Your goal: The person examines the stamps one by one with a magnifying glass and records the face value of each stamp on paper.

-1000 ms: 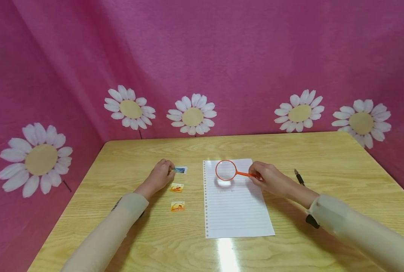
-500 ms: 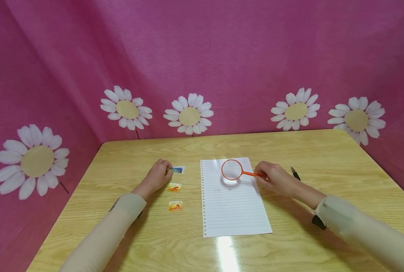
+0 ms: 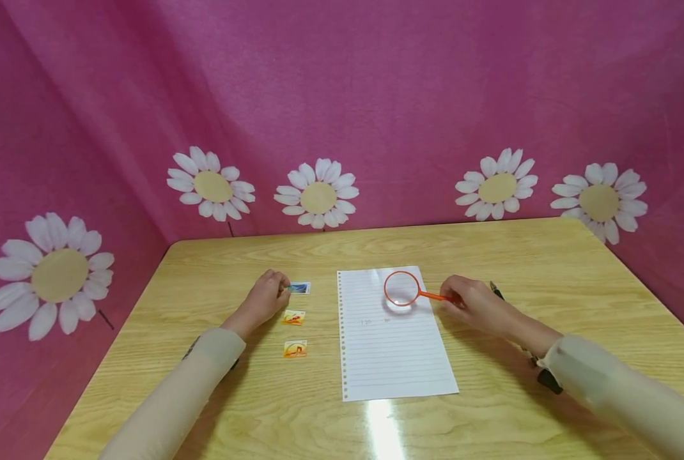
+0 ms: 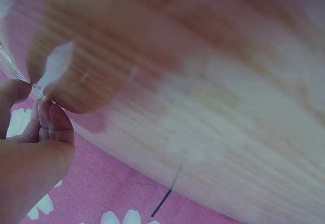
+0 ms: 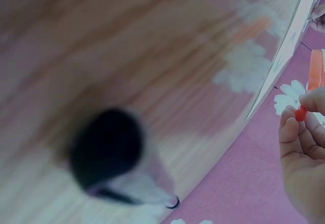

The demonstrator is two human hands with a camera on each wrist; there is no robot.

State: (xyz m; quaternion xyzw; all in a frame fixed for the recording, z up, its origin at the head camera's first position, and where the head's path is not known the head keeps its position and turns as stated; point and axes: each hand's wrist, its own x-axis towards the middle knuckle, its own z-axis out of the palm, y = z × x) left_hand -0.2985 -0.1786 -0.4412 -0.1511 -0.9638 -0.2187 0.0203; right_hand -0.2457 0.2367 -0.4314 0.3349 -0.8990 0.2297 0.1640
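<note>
In the head view my left hand (image 3: 266, 297) pinches the left edge of a small blue postage stamp (image 3: 302, 288) low over the table. The left wrist view shows the thumb and fingertips meeting on the thin stamp (image 4: 36, 89). Below it lie two yellow-orange stamps, an upper one (image 3: 293, 317) and a lower one (image 3: 295, 349). My right hand (image 3: 474, 303) grips the handle of an orange magnifying glass (image 3: 432, 296), its round lens held over the upper right of a lined sheet of paper (image 3: 396, 364). Faint handwriting shows on the sheet.
A black pen (image 3: 496, 289) lies partly hidden behind my right hand and forearm; its dark end (image 5: 106, 148) is large and blurred in the right wrist view. The wooden table (image 3: 250, 409) runs back to a pink curtain (image 3: 342, 96) printed with daisies.
The magnifying glass has moved right across the paper in my right hand, uncovering more of the handwriting. My left hand keeps its pinch on the blue stamp. The head view has shifted slightly.
</note>
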